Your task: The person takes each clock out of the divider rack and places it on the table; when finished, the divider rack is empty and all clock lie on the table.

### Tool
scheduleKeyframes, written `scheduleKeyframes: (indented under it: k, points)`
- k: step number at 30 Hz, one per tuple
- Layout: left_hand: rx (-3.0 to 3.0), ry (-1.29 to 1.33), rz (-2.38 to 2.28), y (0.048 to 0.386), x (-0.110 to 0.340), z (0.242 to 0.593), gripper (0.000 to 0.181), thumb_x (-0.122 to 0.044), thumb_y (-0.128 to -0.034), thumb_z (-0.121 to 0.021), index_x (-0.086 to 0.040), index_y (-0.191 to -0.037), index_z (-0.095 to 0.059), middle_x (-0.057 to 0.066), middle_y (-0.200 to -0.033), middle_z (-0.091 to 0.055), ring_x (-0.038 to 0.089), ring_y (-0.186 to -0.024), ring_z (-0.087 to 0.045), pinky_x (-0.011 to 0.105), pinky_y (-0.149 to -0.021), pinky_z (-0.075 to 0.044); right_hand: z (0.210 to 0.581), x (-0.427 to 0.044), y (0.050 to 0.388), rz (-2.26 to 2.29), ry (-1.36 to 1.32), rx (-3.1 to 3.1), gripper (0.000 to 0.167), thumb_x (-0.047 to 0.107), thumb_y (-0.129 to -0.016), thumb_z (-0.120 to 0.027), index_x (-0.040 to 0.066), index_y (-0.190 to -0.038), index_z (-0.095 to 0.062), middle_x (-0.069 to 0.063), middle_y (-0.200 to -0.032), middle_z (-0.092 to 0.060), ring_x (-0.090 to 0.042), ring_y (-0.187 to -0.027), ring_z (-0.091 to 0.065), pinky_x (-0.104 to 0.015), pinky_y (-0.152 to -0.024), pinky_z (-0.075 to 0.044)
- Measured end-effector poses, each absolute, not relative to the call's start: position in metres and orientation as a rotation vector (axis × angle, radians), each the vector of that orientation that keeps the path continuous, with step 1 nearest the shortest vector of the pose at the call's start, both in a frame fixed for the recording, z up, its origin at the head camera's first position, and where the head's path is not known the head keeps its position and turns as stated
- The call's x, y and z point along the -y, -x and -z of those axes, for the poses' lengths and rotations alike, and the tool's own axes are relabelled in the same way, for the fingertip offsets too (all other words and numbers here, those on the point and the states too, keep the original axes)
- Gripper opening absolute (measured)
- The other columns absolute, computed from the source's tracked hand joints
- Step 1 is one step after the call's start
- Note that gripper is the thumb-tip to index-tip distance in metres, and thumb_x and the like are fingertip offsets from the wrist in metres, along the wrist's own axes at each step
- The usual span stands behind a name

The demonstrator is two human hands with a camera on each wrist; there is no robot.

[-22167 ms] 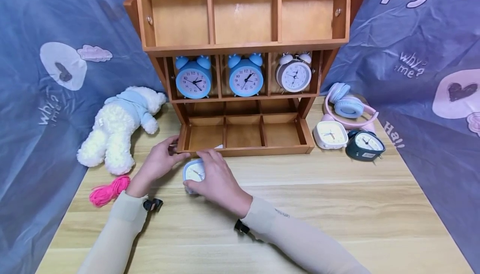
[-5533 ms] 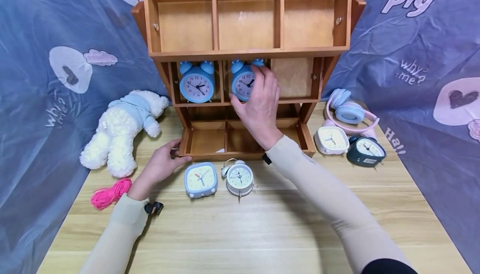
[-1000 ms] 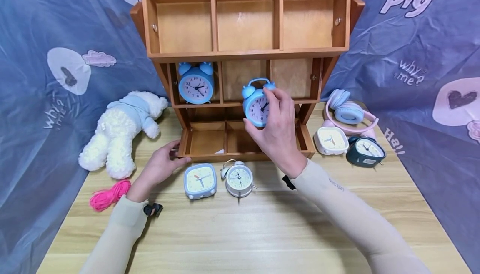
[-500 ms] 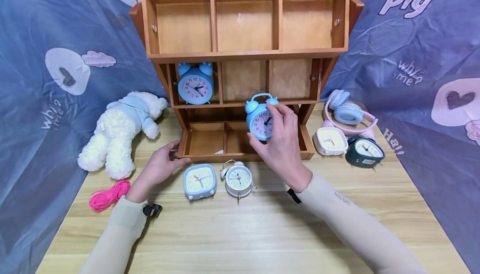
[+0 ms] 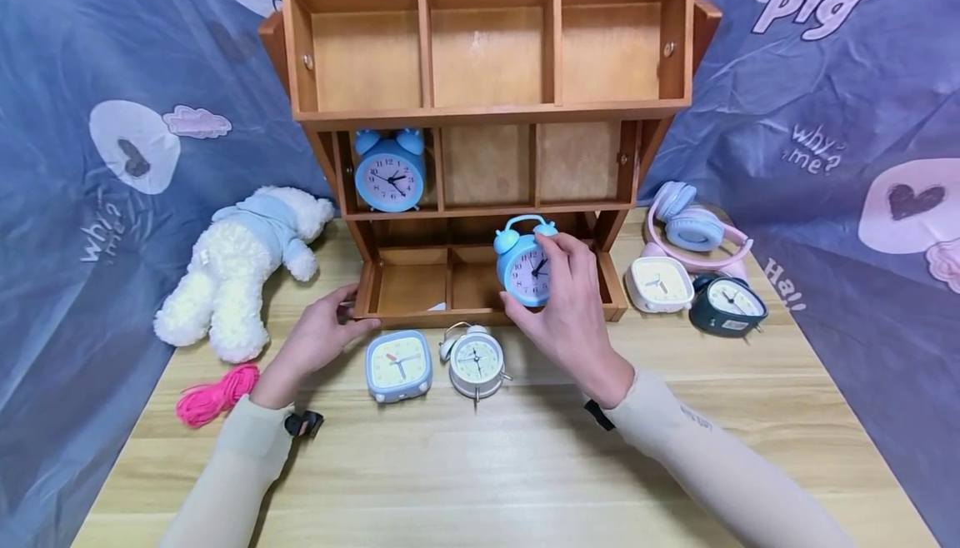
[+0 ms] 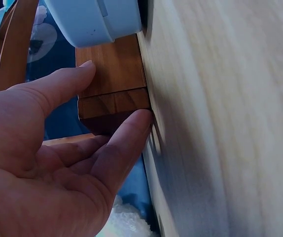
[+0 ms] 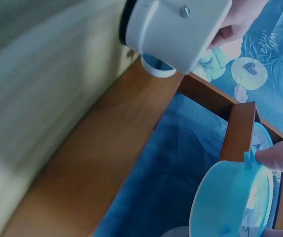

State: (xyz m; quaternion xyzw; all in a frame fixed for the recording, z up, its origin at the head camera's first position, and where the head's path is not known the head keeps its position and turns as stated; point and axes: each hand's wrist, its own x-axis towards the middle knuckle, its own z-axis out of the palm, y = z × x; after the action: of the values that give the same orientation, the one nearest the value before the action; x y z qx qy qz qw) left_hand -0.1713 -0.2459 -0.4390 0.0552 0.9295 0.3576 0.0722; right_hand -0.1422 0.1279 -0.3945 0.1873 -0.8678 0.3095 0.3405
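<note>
My right hand (image 5: 572, 315) holds a blue twin-bell alarm clock (image 5: 517, 269) between thumb and fingers, in front of the lowest tier's right side. Part of its dial is behind the fingers. In the right wrist view the clock (image 7: 220, 197) is seen from the side. My left hand (image 5: 318, 340) grips the lower left corner of the wooden shelf (image 5: 495, 112); the left wrist view shows the thumb on its front face (image 6: 114, 69). On the table in front stand a square light-blue clock (image 5: 399, 365) and a white twin-bell clock (image 5: 477, 363). Another blue clock (image 5: 390, 173) occupies the middle tier's left compartment.
Right of the shelf are a square white clock (image 5: 660, 284), a dark green clock (image 5: 727, 306) and pink-and-blue headphones (image 5: 697, 230). A white plush toy (image 5: 232, 265) and a pink cord bundle (image 5: 217, 396) lie at the left. Grey-blue printed cloth (image 5: 847, 98) hangs around the table.
The white twin-bell clock came from the middle tier's right compartment to the table. My right hand took the blue clock from the middle compartment and lowered it. My left hand stayed at the shelf corner.
</note>
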Motion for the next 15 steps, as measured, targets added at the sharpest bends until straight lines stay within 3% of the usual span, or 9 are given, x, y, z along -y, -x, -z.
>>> scheduleKeyframes:
  k: [15]
  points:
    - [-2.791,-0.171,-1.076,0.171,0.246,0.44,0.082,-0.031,-0.1049,-0.081,0.005,-0.167,-0.043,0.032,-0.147,-0.069,0.046,-0.132,-0.069,0.061,-0.112,-0.056,0.416,-0.138,0.116,-0.823,-0.452,2.398,0.089,0.027,-0.079,-0.097,-0.004,-0.152,-0.057,-0.032,-0.144,-0.054,-0.05,-0.128,-0.055,-0.06,-0.102,-0.055]
